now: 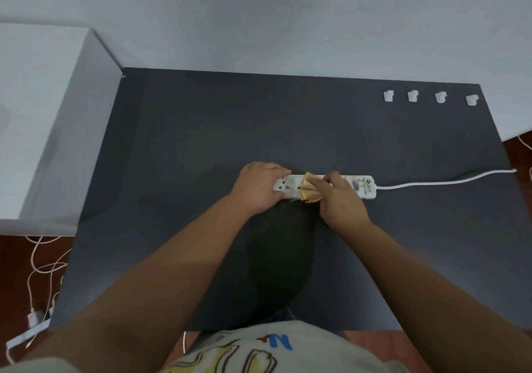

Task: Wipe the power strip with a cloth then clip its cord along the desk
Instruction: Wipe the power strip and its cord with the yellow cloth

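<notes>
A white power strip (363, 187) lies across the middle of the dark desk (201, 130). My left hand (257, 188) grips its left end, fingers curled over the far edge. My right hand (341, 200) presses a folded yellow cloth (309, 189) onto the strip's middle, fingers laid over the cloth. The strip's white cord (437, 182) runs right from its right end to the desk's right edge. Several white cord clips (413, 95) sit in a row near the desk's far right corner.
A white cabinet (43, 107) stands against the desk's left side. Loose white cables and a charger (37, 295) lie on the wooden floor at the lower left. A pale wall rises behind the desk.
</notes>
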The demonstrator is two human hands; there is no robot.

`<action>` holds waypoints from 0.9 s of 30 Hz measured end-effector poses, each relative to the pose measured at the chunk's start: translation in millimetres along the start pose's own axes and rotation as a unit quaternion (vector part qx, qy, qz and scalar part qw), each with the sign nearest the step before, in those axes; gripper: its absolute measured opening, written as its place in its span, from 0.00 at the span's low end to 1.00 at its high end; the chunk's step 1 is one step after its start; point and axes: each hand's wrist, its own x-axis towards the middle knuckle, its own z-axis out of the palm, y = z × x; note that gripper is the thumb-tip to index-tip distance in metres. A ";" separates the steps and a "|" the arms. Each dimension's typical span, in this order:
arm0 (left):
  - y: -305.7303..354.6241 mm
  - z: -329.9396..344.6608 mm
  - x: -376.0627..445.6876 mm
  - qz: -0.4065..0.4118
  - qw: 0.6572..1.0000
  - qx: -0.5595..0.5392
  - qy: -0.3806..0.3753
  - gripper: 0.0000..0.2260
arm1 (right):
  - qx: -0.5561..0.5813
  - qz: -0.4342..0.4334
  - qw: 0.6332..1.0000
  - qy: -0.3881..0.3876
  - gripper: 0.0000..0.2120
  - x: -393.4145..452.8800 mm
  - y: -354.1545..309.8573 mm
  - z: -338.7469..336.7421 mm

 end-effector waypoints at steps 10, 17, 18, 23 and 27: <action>0.6 5.9 -5.0 -0.037 0.999 -0.025 0.006 0.22 | 0.022 0.048 0.996 0.070 0.25 2.6 19.2 -17.1; -0.1 8.8 -5.3 -0.045 0.998 -0.041 0.016 0.21 | 0.009 -0.055 0.998 -0.014 0.20 -25.5 7.4 4.5; -0.5 9.5 -5.2 -0.043 0.998 -0.047 0.015 0.21 | 0.021 -0.068 0.997 -0.009 0.21 -30.2 9.6 2.4; -2.3 10.2 -4.2 -0.042 0.997 -0.064 0.015 0.22 | 0.044 0.031 0.997 0.064 0.26 -17.7 21.4 -8.2; -2.6 11.9 -4.0 -0.044 0.996 -0.073 0.024 0.21 | 0.033 0.002 0.999 0.018 0.25 -12.0 1.5 6.1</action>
